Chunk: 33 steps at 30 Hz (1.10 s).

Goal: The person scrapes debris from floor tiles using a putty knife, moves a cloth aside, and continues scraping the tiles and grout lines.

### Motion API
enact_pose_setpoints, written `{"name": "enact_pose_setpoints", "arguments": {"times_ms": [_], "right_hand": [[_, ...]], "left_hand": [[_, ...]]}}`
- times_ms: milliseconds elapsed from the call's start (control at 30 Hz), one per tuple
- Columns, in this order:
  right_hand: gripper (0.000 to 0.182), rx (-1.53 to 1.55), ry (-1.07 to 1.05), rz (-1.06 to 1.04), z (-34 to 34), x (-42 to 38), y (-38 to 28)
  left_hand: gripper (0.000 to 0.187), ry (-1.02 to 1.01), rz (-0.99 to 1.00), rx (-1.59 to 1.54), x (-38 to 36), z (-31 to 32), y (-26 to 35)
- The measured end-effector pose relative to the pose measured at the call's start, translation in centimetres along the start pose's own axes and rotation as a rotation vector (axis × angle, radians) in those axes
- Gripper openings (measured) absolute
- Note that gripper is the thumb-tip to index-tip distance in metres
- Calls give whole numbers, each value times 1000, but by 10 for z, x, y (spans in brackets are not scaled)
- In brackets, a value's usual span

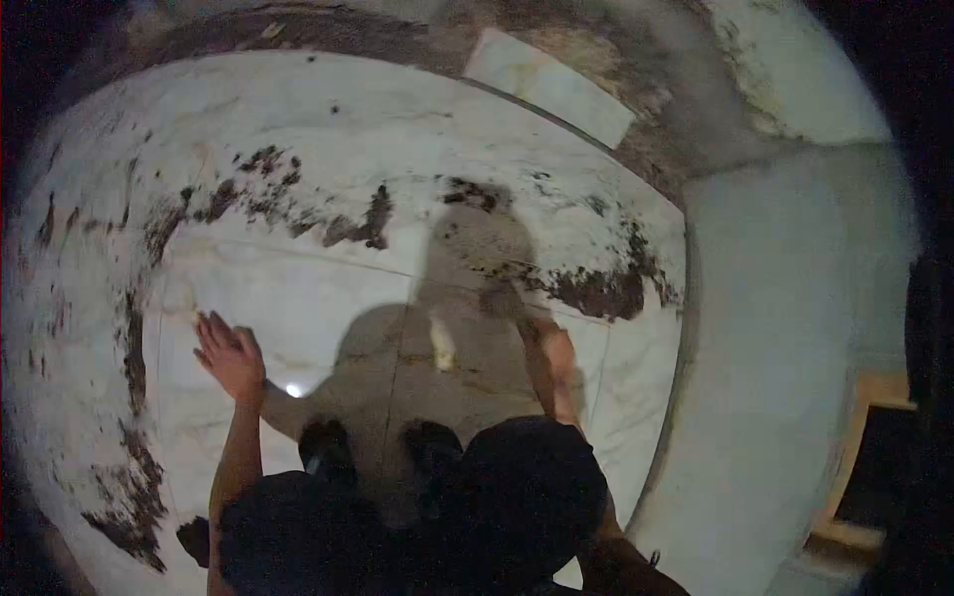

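Note:
My left hand (232, 360) lies on a pale marble-look tile (298, 298) at the left, its fingers spread and nothing in them. To the right of my knees, my right hand (554, 363) is low over the tiled floor, partly in shadow and blurred, so its fingers and anything in them cannot be made out. Between the hands, a small pale yellowish patch or object (442, 343) shows within my shadow. Thin joint lines run between the tiles.
Dark dirt or mortar smears (606, 293) curve around the tiles. A loose rectangular tile piece (550, 87) lies on rough ground beyond the floor's far edge. At the right stands a pale wall (765, 298) with a wood-edged opening (845, 467). My dark shoes (326, 447) are below.

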State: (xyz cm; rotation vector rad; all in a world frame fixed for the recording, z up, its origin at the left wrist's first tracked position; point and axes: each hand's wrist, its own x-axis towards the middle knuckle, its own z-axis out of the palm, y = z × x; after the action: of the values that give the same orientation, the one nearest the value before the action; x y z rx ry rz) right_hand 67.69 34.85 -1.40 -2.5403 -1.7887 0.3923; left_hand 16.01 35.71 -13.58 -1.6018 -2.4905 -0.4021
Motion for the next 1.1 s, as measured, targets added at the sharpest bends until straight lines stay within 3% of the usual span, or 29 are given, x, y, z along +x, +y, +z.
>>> {"name": "enact_pose_setpoints", "arguments": {"times_ms": [33,100,133,200,267,333,367,433,467,500,600,633,667,733,833,867,900,967,1000,1100], "right_hand": [[34,-87,205,-131,19,24,-8],[37,-177,411,-253,38,45,-1],[38,-79,463,-244,30,49,-6],[35,-209,262,-111,2,38,-11],[34,117,193,58,-48,-14,-9],[32,-236,-107,183,-51,-39,21],[32,-259,-107,171,-46,-41,32],[32,-200,87,-5,-26,-47,58],[32,-286,-23,186,-2,-19,72],[30,-221,22,192,32,12,88],[26,-127,199,83,45,74,56],[26,-130,64,188,-18,61,-8],[26,-162,99,130,15,68,30],[29,-205,109,157,18,50,48],[36,-89,72,259,-31,-44,39],[38,-119,71,318,-21,-65,63],[41,-147,71,382,-9,-78,91],[36,-185,120,404,17,-88,151],[33,-214,157,417,20,-96,159],[43,-125,129,346,1,-75,162]], "left_hand": [[66,30,2,40,-1,7,-3],[65,6,-5,54,-3,13,-11],[65,6,18,56,-4,15,-15],[62,25,26,-14,-2,19,-19],[62,33,30,-37,-2,8,-14],[62,25,17,-66,-3,-4,-5],[62,19,-1,-62,2,-8,0],[61,-8,-10,-64,-8,-11,2],[62,-29,-14,-31,-8,-8,-1],[62,-38,-11,-2,-3,-2,-4],[65,58,60,28,-2,20,-19],[65,54,65,14,-2,20,-21],[65,58,82,-4,-7,19,-23],[65,17,100,7,-2,9,-21],[65,-65,30,129,-3,7,-15],[64,87,58,23,-4,3,-5],[64,86,60,10,-5,9,-6],[63,171,122,24,-7,22,-17],[61,-10,53,75,-2,-3,-7],[59,58,127,2,-3,-13,-5]]}}
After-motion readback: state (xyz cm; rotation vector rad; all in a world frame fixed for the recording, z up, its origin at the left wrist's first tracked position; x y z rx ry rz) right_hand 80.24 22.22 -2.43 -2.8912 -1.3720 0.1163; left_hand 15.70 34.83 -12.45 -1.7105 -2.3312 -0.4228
